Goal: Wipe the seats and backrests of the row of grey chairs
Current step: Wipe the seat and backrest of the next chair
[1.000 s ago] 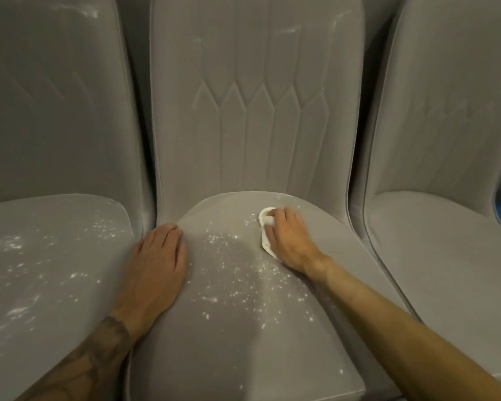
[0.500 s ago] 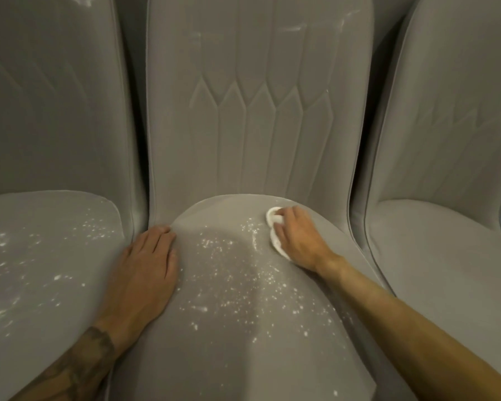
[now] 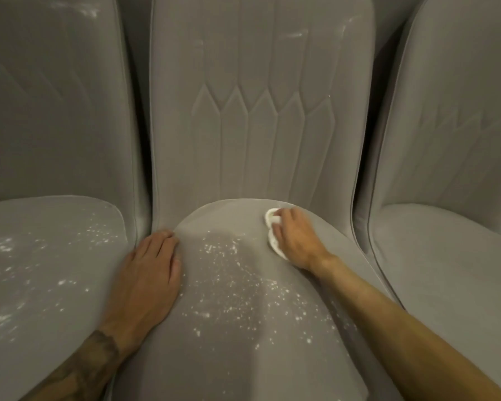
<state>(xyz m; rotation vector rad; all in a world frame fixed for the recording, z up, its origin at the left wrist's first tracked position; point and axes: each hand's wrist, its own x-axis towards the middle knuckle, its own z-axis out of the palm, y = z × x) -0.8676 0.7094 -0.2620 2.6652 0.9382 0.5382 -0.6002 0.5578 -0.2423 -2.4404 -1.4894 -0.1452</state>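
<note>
Middle seat (image 3: 243, 357) beneath white cloth (image 3: 273, 243); right hand (image 3: 300, 241) fingers (image 3: 287, 217) curled over it.

Middle chair (image 3: 243, 357) as reference. Left chair (image 3: 41, 256) sat just beside its left side, right chair (image 3: 446, 256) just beside its right. Left hand (image 3: 148, 273) lay flat on its seat at the left edge. Right hand (image 3: 298, 241) was at the seat's rear right, near the backrest (image 3: 261, 82), gripping a cloth (image 3: 272, 218) against the seat. Specks (image 3: 235, 285) lay on the seat between the hands and in front of them, more on the left chair's seat.
</note>
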